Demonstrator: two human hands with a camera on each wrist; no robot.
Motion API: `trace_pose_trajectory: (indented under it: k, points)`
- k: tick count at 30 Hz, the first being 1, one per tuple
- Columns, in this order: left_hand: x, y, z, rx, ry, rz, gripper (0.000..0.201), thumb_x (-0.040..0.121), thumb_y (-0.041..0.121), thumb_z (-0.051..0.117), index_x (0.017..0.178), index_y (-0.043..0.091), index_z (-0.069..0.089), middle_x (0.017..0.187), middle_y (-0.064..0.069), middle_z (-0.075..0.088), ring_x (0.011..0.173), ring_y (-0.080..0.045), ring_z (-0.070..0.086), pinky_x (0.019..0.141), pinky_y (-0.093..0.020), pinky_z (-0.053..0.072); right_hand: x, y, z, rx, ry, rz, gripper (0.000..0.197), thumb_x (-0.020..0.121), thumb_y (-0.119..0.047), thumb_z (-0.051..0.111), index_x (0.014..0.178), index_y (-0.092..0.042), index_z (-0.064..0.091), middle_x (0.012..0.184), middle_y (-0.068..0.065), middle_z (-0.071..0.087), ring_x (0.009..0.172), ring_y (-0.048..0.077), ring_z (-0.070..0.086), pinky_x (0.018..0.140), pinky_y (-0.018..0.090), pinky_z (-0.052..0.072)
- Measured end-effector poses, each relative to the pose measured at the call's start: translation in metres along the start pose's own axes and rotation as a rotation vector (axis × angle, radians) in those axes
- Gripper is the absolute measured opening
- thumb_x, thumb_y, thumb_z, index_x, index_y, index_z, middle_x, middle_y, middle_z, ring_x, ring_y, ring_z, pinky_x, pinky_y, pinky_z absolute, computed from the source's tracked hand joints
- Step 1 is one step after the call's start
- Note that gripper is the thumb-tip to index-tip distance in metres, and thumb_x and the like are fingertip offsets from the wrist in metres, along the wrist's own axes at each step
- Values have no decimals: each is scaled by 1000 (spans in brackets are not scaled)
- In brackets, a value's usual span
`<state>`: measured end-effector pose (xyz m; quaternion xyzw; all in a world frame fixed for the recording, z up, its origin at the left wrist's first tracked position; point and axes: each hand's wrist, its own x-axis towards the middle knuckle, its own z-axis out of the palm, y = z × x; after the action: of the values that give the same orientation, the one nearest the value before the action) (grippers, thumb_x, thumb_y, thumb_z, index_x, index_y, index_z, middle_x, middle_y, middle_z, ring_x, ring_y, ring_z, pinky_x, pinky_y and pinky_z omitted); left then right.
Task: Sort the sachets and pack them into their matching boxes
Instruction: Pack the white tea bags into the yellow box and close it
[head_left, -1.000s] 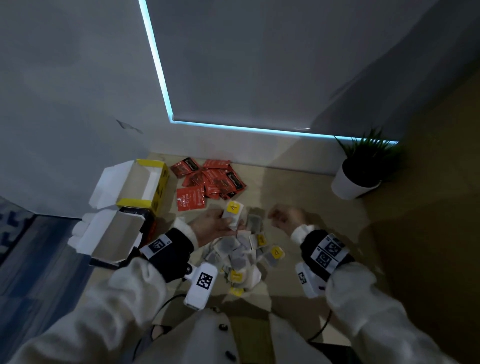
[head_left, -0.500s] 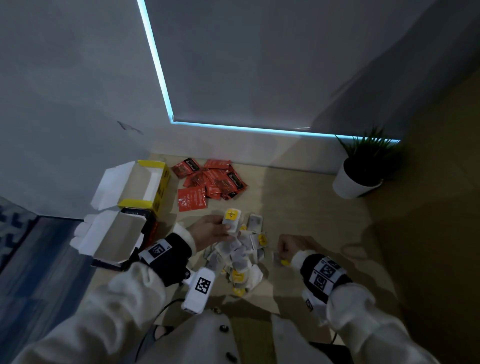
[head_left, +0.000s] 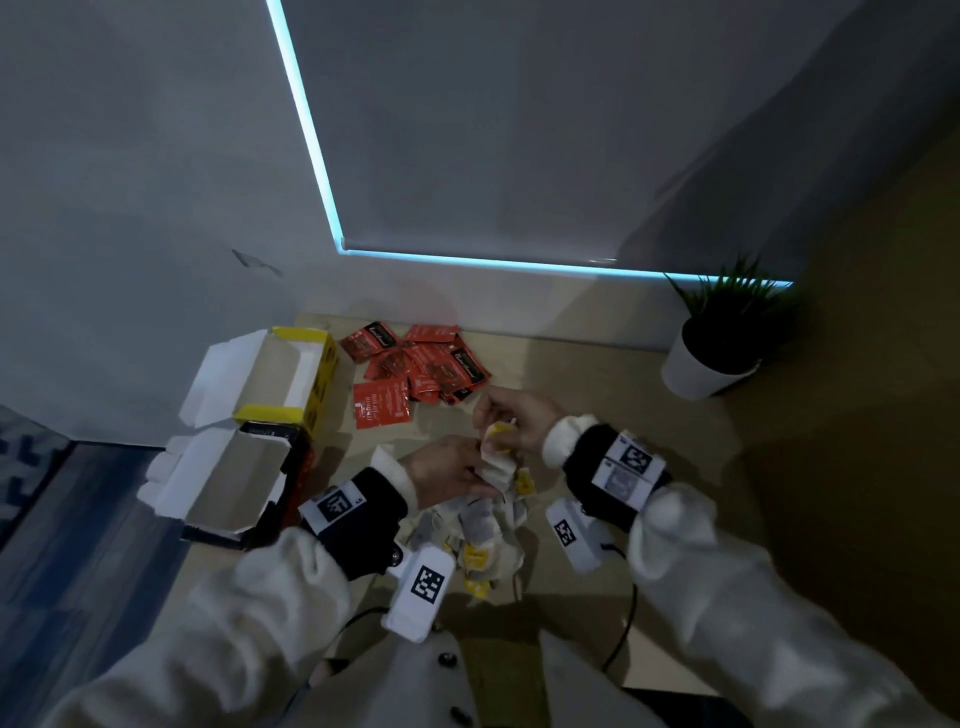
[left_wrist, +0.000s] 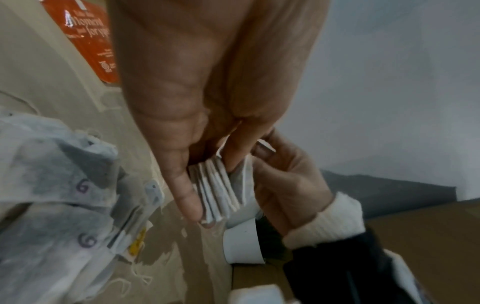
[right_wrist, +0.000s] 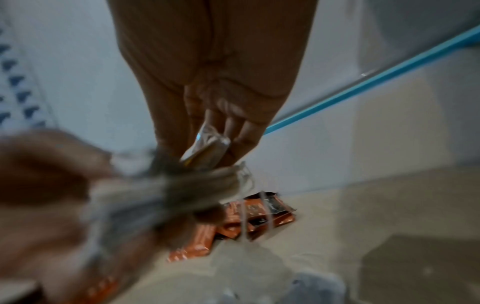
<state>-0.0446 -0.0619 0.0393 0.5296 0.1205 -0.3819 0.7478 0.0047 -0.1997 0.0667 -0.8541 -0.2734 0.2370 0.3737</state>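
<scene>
- Since half a second back, my right hand (head_left: 519, 421) is coming up off the table and over to my left hand (head_left: 447, 470), so both are now meeting above the bag pile (head_left: 483, 525).
- Left hand is pinching a stack (left_wrist: 218, 189) of white tea bags edge-on, thumb on one side and fingers curled on the other, a fairly tight squeeze.
- Right hand is curling around a small foil-looking sachet (right_wrist: 205, 148) and pressing it against the stack's end; that view is blurry, so I'm only guessing it's one more for the same bundle.
- Red sachets (head_left: 415, 369) are sitting in their own heap near the wall, just beside the yellow box (head_left: 291, 374); the dark box (head_left: 234, 483) is open right next to it, nearer me.
- To do this bit well I'm thinking: keep the stack edges flush, add the new one flat against the end instead of wedging it in, and mind the strings and yellow tags so they aren't snagging on the loose pile below.
- Don't loosen the left pinch until the bundle is over the box opening, or it'll fan out.
</scene>
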Motion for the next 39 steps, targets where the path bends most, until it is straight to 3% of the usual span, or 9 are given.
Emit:
trace_pose_trajectory:
  k: [5,11,17,19,23,29,32,35,39]
  points:
    - [-4,0,-9,-40,50,13,14,91,-3,45,89,1,58,83,-10,58,70,-14,64,63,-17,57,-6,-5,14,-284,227,-74,21,73,-4,68,92,1,59,101,15,54,94,24,47,80,27,33]
    - [-2,-2,-9,-69,93,20,18,92,-5,40,106,-8,51,92,-17,58,80,-19,62,63,-18,58,-18,-5,21,-325,110,3,19,80,-7,62,97,1,61,102,19,59,95,29,55,83,34,42]
    - [2,-3,-6,-77,118,22,15,94,-3,37,92,-3,52,86,-14,55,78,-20,56,59,-17,56,-20,-6,22,-277,251,4,16,81,-3,57,97,1,59,95,19,62,90,30,56,80,38,43]
    - [2,-1,-6,-150,129,17,22,94,-4,32,83,-2,52,79,-14,57,73,-21,57,57,-21,57,-18,-9,26,-329,209,12,21,82,-4,56,102,1,55,98,20,60,92,29,54,79,38,40]
    - [-3,0,-7,-226,95,12,29,94,4,32,78,1,56,62,-6,68,74,-20,59,70,-27,55,-16,-9,31,-365,106,22,27,81,-7,57,107,1,50,103,22,58,92,30,52,77,37,39]
    - [-4,-4,-15,-28,168,90,13,92,-1,45,86,0,56,86,-14,59,75,-17,60,67,-19,53,-21,-13,22,-50,220,107,30,79,5,57,108,-3,53,89,8,58,79,21,55,65,22,42]
    - [-7,-2,-18,34,164,118,10,90,-5,48,90,1,56,85,-14,60,75,-18,61,68,-19,56,-19,-7,15,28,340,148,35,81,-4,62,114,-6,51,105,4,53,86,17,53,74,29,46]
    - [-11,0,-16,206,177,173,21,85,-8,54,104,0,54,89,-12,56,77,-17,57,67,-16,54,-14,6,15,307,164,312,68,76,-3,70,133,-12,35,124,10,44,101,20,49,78,34,50]
    - [-8,2,-24,684,344,230,70,65,22,70,126,2,43,98,-7,52,89,-19,53,75,-25,47,-8,20,27,635,-79,346,55,77,10,64,121,-17,46,97,9,57,78,16,63,57,26,59]
